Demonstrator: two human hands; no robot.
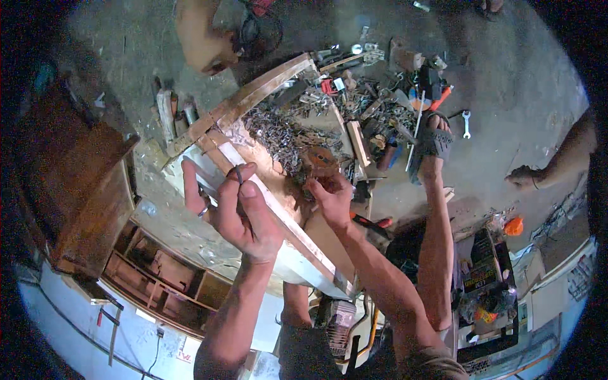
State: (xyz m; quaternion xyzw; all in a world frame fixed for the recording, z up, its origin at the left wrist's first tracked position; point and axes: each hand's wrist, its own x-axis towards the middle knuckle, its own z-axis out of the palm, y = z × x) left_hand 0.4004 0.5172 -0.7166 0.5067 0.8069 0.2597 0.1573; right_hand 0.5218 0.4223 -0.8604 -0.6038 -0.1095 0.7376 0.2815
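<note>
My left hand (248, 218) is raised over the edge of a wooden frame (297, 244). Its thumb and forefinger pinch a small, thin dark piece (239, 174), too small to name surely. My right hand (332, 197) is over the frame's inner side, fingers closed on a flat brown-orange piece (321, 158) with a dark hole near its middle; its exact kind is unclear. Under and beyond my right hand lies a heap of loose screws and small metal hardware (278, 136), bordered by the wooden frame.
More hardware and tools (380, 107) spread across the floor to the right, near a wrench (467, 125). My sandalled foot (436, 142) stands beside them. Another person's limb (563, 155) reaches in at right. A wooden drawer unit (164, 269) stands left, a power tool (342, 323) near my legs.
</note>
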